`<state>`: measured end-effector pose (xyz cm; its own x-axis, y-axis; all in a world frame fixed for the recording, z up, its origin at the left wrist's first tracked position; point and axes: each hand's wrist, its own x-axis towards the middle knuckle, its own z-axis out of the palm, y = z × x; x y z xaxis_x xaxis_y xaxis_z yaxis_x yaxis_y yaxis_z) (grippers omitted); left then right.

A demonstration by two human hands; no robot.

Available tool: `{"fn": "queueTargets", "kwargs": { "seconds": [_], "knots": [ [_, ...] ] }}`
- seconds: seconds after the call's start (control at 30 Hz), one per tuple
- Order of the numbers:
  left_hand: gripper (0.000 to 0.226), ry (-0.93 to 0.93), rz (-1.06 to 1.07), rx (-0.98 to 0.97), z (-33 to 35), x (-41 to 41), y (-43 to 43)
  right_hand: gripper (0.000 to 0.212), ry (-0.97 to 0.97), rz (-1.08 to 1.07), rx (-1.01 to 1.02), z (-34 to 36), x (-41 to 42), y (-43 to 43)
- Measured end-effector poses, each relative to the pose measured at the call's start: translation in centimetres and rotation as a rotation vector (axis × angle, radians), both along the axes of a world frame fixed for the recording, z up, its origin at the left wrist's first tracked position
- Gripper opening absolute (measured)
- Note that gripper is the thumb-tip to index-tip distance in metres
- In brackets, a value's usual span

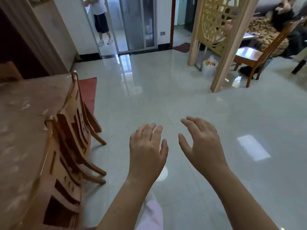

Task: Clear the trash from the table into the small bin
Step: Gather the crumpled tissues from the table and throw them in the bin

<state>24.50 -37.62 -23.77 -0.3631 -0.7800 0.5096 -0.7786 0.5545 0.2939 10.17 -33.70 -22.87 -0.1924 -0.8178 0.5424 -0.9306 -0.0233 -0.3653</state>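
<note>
Left hand [147, 146] and right hand [203, 143] hover relaxed and empty above the floor [182, 90], while pale scraps [26, 106] lie on the table [20, 130] at left, probably light and flimsy, best pinched by an edge; the small white bin [209, 68] stands well apart.

Two hands [146, 151] [202, 143], one table [16, 130], one bin [208, 70]

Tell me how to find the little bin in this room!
Find the tall carved wooden screen across the shiny floor. The small bin stands at its foot, between its two posts. It is white with a plastic bag and orange bits inside, unlike the brown chair nearby.
</note>
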Motion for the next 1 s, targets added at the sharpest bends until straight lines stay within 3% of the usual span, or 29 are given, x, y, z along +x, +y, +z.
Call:
{"fn": "queueTargets", "kwargs": {
  "seconds": [0.47,1.0],
  "knots": [
    [0.040,0.016,0.192,-0.035,0.7,1.2,-27.5,0.040,-0.002,0.169,-0.035,1.8,1.7,-30.0],
    [0.039,-0.053,0.395,-0.017,-1.1,0.4,-54.6,0.039,-0.047,0.369,0.004,-1.8,0.1,-60.2]
  ]
}}
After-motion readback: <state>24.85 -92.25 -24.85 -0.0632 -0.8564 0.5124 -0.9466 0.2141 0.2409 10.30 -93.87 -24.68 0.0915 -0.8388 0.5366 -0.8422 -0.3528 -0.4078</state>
